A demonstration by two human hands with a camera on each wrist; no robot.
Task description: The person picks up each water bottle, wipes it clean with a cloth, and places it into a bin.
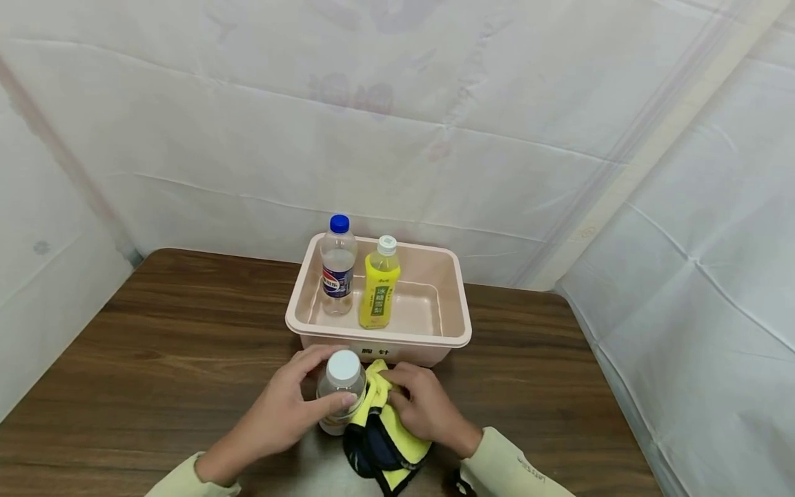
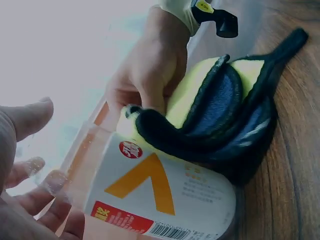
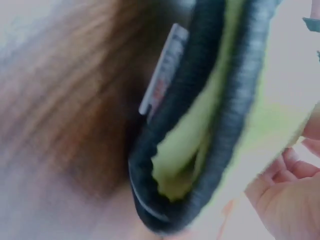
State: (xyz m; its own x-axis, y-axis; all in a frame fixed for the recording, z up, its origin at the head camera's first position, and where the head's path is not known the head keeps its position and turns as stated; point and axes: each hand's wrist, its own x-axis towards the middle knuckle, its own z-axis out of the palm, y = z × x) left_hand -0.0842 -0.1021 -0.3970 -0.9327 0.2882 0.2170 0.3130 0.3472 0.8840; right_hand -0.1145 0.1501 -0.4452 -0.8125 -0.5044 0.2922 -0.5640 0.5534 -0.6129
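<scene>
A clear bottle [image 1: 340, 386] with a white cap stands on the table before the bin; its label [image 2: 145, 195] is white, orange and red. Around its upper part are the spread thumb and fingers of my left hand [image 1: 288, 407]; in the left wrist view, the thumb [image 2: 30, 117] appears apart from the plastic. My right hand [image 1: 425, 407] pinches a yellow cloth item [image 1: 404, 442] with black edging and dark blue panels, close against the bottle's right side. Up close in the right wrist view, its black rim [image 3: 170, 150] and a white tag [image 3: 165, 70] show.
Behind the hands sits a pale pink bin [image 1: 462, 304] with printed characters on its front. Inside stand a blue-capped bottle [image 1: 338, 266] and a yellow drink bottle [image 1: 380, 283]. White sheeting [image 1: 397, 124] surrounds the dark wooden table [image 1: 186, 359] at the back and sides.
</scene>
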